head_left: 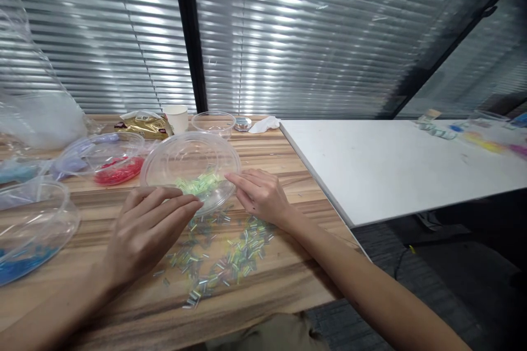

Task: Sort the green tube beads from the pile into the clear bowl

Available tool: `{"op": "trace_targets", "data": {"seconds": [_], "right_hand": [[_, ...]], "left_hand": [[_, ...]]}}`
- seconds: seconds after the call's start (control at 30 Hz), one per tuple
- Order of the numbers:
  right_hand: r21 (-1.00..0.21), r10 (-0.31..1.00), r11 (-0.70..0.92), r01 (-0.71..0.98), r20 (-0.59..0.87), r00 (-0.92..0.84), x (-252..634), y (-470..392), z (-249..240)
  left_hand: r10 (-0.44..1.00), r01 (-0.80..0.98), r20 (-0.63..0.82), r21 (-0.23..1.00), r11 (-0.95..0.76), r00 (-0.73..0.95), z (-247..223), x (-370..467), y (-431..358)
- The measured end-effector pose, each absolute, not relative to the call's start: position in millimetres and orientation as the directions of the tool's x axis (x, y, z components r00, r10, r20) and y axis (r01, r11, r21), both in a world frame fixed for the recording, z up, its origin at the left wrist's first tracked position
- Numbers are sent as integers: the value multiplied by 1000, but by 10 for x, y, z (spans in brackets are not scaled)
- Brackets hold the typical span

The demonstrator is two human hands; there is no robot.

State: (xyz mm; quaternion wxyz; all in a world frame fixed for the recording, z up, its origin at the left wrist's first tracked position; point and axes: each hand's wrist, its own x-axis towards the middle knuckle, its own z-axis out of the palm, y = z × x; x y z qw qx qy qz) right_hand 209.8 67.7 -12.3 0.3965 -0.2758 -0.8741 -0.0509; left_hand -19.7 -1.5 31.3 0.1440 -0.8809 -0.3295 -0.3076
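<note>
A clear round plastic lid or shallow dish (158, 167) holds pale green tube-like pieces (200, 182) near its front edge. My right hand (261, 192) is closed at the right rim, with thumb and fingers pinched there. At the front left, my left hand (154, 225) has its fingers together, the tips beside the rim; whether they grip anything is hidden. Many loose translucent tube pieces (242, 249) lie scattered on the wood-grain table (263, 301) in front of the dish.
Clear containers with blue pieces (27, 263) and red pieces (119, 170) stand left. Behind are a gold packet (146, 125), paper cup (177, 119), clear bowl (214, 125) and tissue (264, 124). A white table (370, 164) adjoins right.
</note>
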Motion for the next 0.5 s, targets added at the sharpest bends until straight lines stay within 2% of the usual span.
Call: {"op": "trace_targets", "data": {"seconds": [0.1,0.33,0.5], "right_hand": [[-150,456,839,523,718,-526,2101,676,-136],[-166,472,828,535,721,-508,2096,665,-122],[-172,517,770,615,732,-444,2106,691,-122]], "left_hand": [[403,641,634,-196,-742,660,273,-176,20],[426,619,607,-142,-772,670,222,-173,31],[389,519,551,-96,-849,738,196,-153,56]]}}
